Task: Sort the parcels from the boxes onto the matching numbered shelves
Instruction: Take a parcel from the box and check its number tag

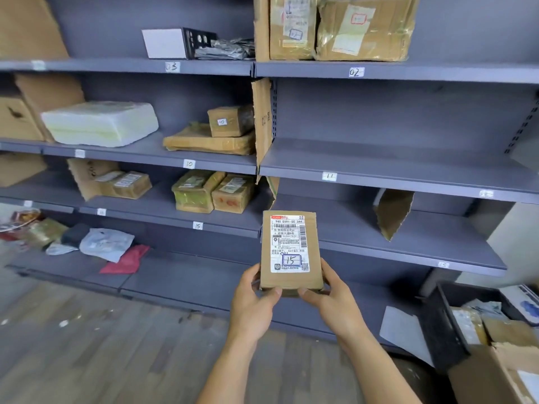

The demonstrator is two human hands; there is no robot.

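1. Grey metal shelving (408,112), several tiers across 2 bays, with cardboard dividers between the sections. Paper tags on the front edges read 03, 02, 10, 11 and 15.
2. Black crate (443,330) and open cardboard box (495,368), on the floor at lower right, both holding mixed parcels.
3. Shelf 11 (379,161), right bay, middle tier.
4. Shelf 10 (140,147), left bay, carries a large white wrapped parcel (99,123). To its right is a flat taped parcel (210,142) with a small box (230,121) resting on top.
5. Shelf 15 (163,205), left bay, 1 tier below 10, holds 2 taped brown parcels (195,191) side by side and touching, at its right end.
6. Bottom tier, left: loose soft bags (106,243), grey, dark and red, lying in a row.
7. Parcel (291,252), a flat brown carton held upright in the air in front of the shelving, below and right of shelf 15. Its white shipping label faces the wearer, with "15" handwritten in a blue box.
8. Left hand (253,298) grips the parcel's lower left corner, thumb on the bottom edge, fingers curled behind.
9. Right hand (329,298) grips the lower right corner the same way.
10. Tag 15 (197,225), up and left of the held parcel.
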